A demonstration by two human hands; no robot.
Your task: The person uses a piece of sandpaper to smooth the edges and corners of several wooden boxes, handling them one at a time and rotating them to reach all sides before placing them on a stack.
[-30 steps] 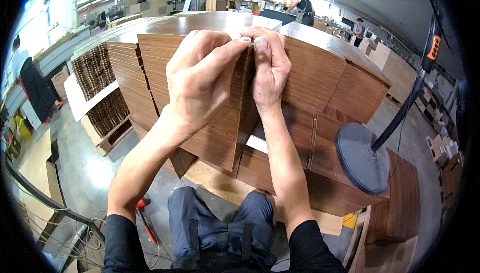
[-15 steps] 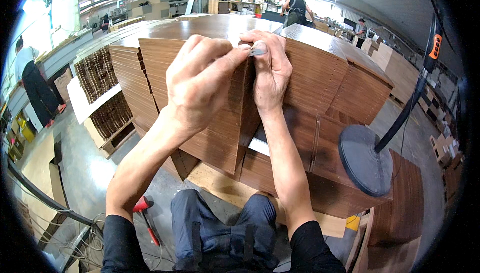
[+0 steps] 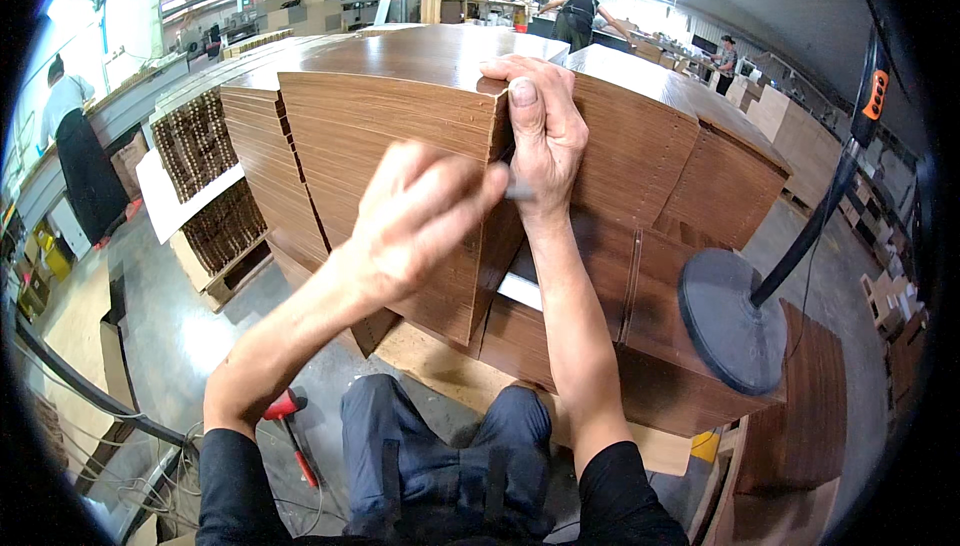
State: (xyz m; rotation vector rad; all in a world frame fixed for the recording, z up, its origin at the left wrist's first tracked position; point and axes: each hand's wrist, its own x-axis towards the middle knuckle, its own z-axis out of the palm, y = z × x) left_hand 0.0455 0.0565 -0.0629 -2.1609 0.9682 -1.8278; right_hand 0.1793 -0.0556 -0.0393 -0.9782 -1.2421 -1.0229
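A tall stack of brown wood-veneer panels (image 3: 400, 136) stands on edge in front of me. My right hand (image 3: 545, 131) grips its top corner, fingers hooked over the upper edge and thumb pressed flat on the side. My left hand (image 3: 420, 221) is blurred and lower down against the stack's face, its fingers pinched on a small grey piece (image 3: 517, 189) just below my right palm. More brown panel stacks (image 3: 680, 166) lie to the right and behind. My knees in dark trousers (image 3: 440, 456) are below.
A black stand with a round base (image 3: 735, 321) leans at the right. A red-handled tool (image 3: 285, 416) lies on the floor by my left knee. Pallets of dark stacked pieces (image 3: 200, 166) sit left. One person (image 3: 75, 146) stands at the left, others (image 3: 580, 11) work far behind.
My left hand has dropped from the stack's top edge down and toward me, carrying the small grey piece. My right hand stays on the top corner.
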